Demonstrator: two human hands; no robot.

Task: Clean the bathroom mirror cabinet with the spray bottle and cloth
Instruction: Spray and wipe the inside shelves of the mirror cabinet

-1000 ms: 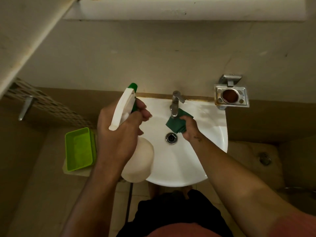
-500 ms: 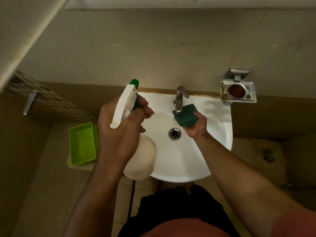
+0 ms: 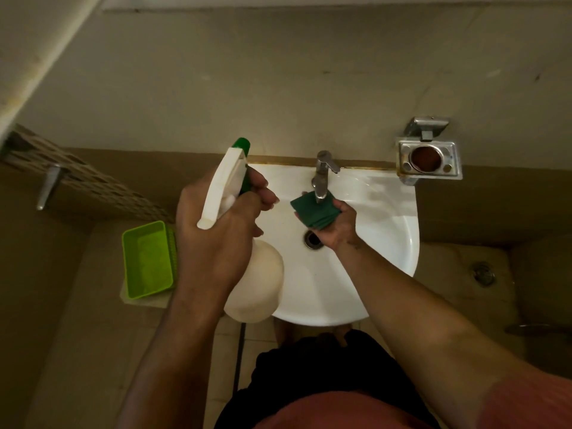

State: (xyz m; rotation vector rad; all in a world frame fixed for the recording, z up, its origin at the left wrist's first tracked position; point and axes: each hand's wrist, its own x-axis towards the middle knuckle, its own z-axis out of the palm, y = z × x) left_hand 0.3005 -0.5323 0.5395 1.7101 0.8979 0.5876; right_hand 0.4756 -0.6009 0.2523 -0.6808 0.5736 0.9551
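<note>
My left hand (image 3: 216, 239) grips the neck of a white spray bottle (image 3: 257, 286) with a green nozzle, fingers curled round the trigger, held over the left side of the white sink (image 3: 387, 243). My right hand (image 3: 335, 227) holds a folded dark green cloth (image 3: 314, 210) just under the spout of the chrome tap (image 3: 322, 174), above the drain. Along the top edge of the view, only the white underside of the mirror cabinet (image 3: 278, 1) shows.
A lime green plastic basket (image 3: 147, 258) sits on a ledge left of the sink. A metal soap holder (image 3: 428, 159) is fixed to the wall at the right. A patterned towel on a rail (image 3: 77, 178) hangs at far left.
The cloth in my right hand has shifted slightly under the tap, with the palm turned more upward. The view has tilted down a little; my left hand keeps the bottle in place.
</note>
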